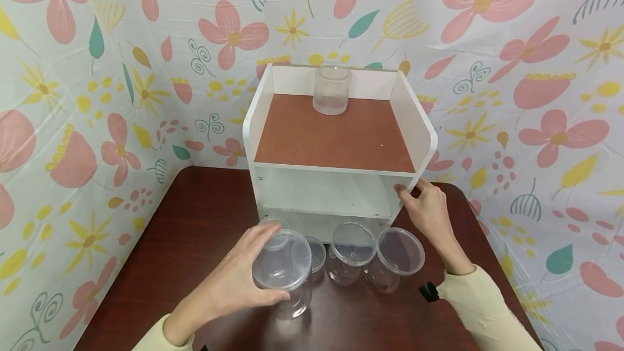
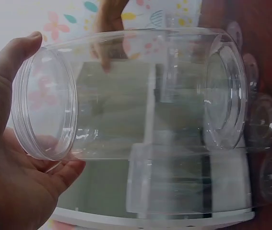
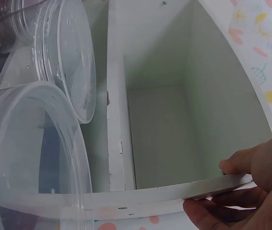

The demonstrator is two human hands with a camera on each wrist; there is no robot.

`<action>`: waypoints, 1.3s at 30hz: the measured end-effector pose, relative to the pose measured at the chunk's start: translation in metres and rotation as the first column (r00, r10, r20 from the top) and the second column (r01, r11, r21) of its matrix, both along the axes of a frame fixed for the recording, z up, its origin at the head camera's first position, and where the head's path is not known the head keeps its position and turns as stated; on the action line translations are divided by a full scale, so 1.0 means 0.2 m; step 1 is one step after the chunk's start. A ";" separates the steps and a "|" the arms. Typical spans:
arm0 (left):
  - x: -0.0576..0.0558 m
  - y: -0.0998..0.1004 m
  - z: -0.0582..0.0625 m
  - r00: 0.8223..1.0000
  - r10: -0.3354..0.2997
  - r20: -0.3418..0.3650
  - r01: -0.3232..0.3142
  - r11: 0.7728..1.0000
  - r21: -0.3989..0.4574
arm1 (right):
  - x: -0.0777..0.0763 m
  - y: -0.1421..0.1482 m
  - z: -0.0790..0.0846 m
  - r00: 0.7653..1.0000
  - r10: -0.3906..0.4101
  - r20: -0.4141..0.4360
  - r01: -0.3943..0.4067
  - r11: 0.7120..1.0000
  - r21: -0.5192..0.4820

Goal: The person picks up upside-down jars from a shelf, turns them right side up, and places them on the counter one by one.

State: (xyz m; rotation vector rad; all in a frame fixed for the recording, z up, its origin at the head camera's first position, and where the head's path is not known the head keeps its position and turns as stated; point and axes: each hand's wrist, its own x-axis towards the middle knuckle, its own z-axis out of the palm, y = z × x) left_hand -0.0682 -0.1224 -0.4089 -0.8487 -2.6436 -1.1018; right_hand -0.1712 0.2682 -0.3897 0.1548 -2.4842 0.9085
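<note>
My left hand (image 1: pixel 234 280) grips a clear plastic jar (image 2: pixel 140 96) round its lidded top, thumb on one side and fingers on the other. The jar is upright in front of the white shelf unit (image 1: pixel 336 140); whether its base touches the table cannot be told. With the right hand (image 1: pixel 429 213) I pinch the front edge of the unit's right side panel (image 3: pixel 212 186), thumb inside and fingers outside. Other clear jars, one in the middle (image 1: pixel 352 245) and one to the right (image 1: pixel 400 253), stand before the unit's lower part. Another (image 1: pixel 317 256) is partly hidden behind the held jar.
A clear, frosted-looking jar (image 1: pixel 331 91) stands at the back of the unit's brown top board. Below it is an open white compartment (image 1: pixel 322 191). The dark wood table (image 1: pixel 161 264) carries everything, and a flowered cloth (image 1: pixel 161 69) hangs behind and at both sides.
</note>
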 end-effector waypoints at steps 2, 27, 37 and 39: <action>0.01 0.00 -0.03 1.000 0.002 -0.002 -0.002 1.000 -0.010 | 0.00 0.00 0.00 1.000 0.001 -0.001 -0.001 1.000 0.001; 0.09 0.02 -0.34 0.993 0.052 -0.106 -0.057 0.998 -0.037 | 0.01 0.00 0.01 1.000 0.019 0.015 -0.019 1.000 -0.011; 0.07 0.03 -0.41 0.992 0.057 -0.113 -0.062 0.997 -0.045 | 0.01 0.00 0.01 1.000 0.019 0.018 -0.019 1.000 -0.015; 0.07 0.03 -0.42 0.990 0.069 -0.119 -0.076 0.996 -0.056 | 0.01 0.00 0.00 1.000 0.019 0.020 -0.019 1.000 -0.016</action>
